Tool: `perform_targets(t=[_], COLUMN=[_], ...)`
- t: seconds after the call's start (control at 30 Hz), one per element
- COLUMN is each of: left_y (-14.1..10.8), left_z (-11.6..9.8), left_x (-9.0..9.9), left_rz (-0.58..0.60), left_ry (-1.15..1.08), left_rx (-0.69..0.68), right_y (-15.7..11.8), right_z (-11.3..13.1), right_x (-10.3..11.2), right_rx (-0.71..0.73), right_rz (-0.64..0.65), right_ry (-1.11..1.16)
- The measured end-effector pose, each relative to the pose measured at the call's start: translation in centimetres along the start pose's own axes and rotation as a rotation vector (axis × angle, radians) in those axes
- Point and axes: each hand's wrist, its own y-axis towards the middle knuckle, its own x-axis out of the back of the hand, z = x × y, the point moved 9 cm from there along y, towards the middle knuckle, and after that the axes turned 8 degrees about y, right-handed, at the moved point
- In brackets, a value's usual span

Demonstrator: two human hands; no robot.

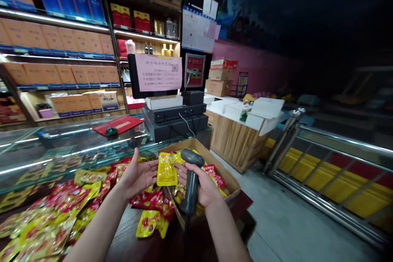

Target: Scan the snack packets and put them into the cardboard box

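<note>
Yellow glossy plastic packet (167,174), long axis crosswise to the fingers, lies between the hands, right of the open left hand's (139,177) fingertips and left of the right hand (206,186) gripping a dark grey handheld scanner (191,192).

Yellow and red packets (150,223) and a cardboard box (233,188) lie on a dark table (123,233).
</note>
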Motion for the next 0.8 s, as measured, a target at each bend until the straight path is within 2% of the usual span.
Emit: perform_targets(t=[0.07, 0.17, 0.23, 0.33, 0.53, 0.8], left_y=[2.0, 4.2, 4.8, 4.5, 1.4, -6.2], left_z=[0.3, 0.6, 0.6, 0.6, 0.0, -1.6], left_x=[-0.1, 1.4, 2.4, 3.2, 5.1, 10.2], left_rz=[-0.030, -0.177, -0.254, -0.278, -0.333, -0.479], left_ry=[0.001, 0.043, 0.070, 0.062, 0.016, -0.022], left_rx=[0.009, 0.014, 0.014, 0.012, -0.028, -0.155], right_y=[0.2, 0.4, 0.5, 0.9, 2.0, 3.9], right_z=[1.4, 3.1, 3.5, 3.1, 0.0, -6.8], right_x=[1.3, 2.9, 3.5, 3.6, 1.5, -2.9], right_rx=[0.054, 0.140, 0.150, 0.122, 0.029, -0.135], right_rz=[-0.080, -0.192, -0.220, -0.206, -0.109, 0.039], right_ry=[0.008, 0.010, 0.015, 0.017, -0.016, -0.049])
